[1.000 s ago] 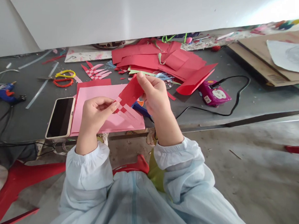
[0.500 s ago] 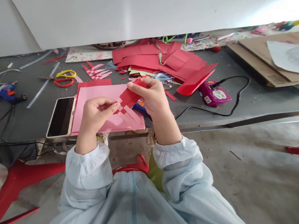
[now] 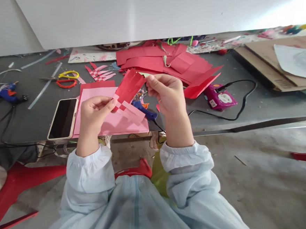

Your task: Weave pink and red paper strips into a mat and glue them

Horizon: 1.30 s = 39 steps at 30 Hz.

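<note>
My left hand (image 3: 94,112) pinches a woven paper piece (image 3: 123,107) between thumb and fingers, at its left edge. Pink strips cross red ones there in a small checkered patch, and loose pink ends hang toward the lower right. The long red strips (image 3: 130,85) of this piece point up and away from me. At their upper right corner, the thumb and fingertips of my right hand (image 3: 168,93) are pinched together on the end of a red strip. Beneath both hands lie pink paper sheets (image 3: 91,92) on the table. A finished-looking checkered woven piece (image 3: 99,74) rests behind them.
Scissors (image 3: 66,78), a phone (image 3: 63,118) and a blue glue gun (image 3: 7,94) are at left. Another blue glue gun (image 3: 148,111) lies by my right wrist. Red paper (image 3: 151,63) is heaped behind. A purple power adapter (image 3: 221,97) with a black cord and cardboard (image 3: 263,71) stand right.
My right hand has moved right, from gripping the red part's top to its upper right corner. The red strips now show fully, and the lower glue gun is more visible.
</note>
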Each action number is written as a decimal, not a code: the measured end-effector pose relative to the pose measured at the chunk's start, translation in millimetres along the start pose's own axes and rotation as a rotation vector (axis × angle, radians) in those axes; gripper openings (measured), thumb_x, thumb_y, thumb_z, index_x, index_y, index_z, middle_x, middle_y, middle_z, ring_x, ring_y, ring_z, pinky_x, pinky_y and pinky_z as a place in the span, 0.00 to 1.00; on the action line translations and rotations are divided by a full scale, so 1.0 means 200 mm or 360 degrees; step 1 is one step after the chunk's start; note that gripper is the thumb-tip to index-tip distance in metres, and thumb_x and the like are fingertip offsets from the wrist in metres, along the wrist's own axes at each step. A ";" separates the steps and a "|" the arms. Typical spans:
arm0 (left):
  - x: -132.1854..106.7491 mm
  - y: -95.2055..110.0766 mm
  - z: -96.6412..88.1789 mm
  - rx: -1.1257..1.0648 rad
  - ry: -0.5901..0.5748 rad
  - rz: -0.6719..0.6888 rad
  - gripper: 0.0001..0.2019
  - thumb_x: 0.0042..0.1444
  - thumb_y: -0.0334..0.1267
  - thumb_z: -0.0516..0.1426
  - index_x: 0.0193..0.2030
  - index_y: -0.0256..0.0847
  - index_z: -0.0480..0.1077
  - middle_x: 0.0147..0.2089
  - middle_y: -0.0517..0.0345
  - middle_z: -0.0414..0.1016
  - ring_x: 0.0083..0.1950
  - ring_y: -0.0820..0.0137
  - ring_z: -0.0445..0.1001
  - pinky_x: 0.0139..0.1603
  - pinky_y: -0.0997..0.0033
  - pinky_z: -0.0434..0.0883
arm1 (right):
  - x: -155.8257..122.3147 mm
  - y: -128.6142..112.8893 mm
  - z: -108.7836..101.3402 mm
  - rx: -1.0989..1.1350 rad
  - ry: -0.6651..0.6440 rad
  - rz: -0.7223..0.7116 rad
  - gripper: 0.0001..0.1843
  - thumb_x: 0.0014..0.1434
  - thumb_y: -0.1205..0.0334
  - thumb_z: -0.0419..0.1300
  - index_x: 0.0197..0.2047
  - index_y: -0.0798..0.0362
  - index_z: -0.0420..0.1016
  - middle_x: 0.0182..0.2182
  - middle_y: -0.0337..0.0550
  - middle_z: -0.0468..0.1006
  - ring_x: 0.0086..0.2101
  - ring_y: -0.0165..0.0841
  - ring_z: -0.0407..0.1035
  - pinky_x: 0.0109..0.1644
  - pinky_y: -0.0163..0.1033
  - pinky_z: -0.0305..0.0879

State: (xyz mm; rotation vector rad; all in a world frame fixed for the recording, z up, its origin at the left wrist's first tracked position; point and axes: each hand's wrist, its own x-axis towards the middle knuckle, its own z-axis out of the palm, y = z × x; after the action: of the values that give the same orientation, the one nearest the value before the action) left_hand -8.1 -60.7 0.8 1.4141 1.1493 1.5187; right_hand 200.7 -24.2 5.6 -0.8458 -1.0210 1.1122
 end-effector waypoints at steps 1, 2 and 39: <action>0.00 0.00 0.00 -0.0027 0.0047 0.0011 0.12 0.44 0.46 0.72 0.27 0.40 0.80 0.23 0.60 0.78 0.24 0.75 0.76 0.26 0.77 0.74 | 0.00 0.00 0.01 0.0005 -0.0049 0.0048 0.25 0.38 0.39 0.77 0.24 0.52 0.79 0.22 0.34 0.73 0.22 0.21 0.61 0.25 0.32 0.60; 0.01 -0.01 0.00 -0.0055 0.0096 0.0020 0.12 0.44 0.46 0.73 0.27 0.41 0.80 0.22 0.61 0.78 0.23 0.75 0.75 0.26 0.77 0.74 | -0.01 0.01 0.01 0.0008 -0.0099 0.0107 0.25 0.36 0.40 0.78 0.24 0.52 0.79 0.22 0.34 0.73 0.22 0.21 0.62 0.25 0.32 0.60; 0.03 0.01 -0.06 0.0200 0.0390 -0.0051 0.12 0.42 0.45 0.71 0.28 0.38 0.79 0.23 0.61 0.77 0.23 0.76 0.74 0.27 0.76 0.74 | -0.13 -0.13 0.05 -0.1248 -0.1713 0.0566 0.22 0.61 0.51 0.59 0.20 0.55 0.73 0.15 0.34 0.66 0.19 0.23 0.55 0.27 0.36 0.52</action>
State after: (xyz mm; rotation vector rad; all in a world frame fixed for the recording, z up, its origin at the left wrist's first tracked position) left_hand -21.3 -57.0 4.0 1.3090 1.4307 1.6553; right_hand 195.0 -55.4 27.1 -1.0656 -2.3712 1.5296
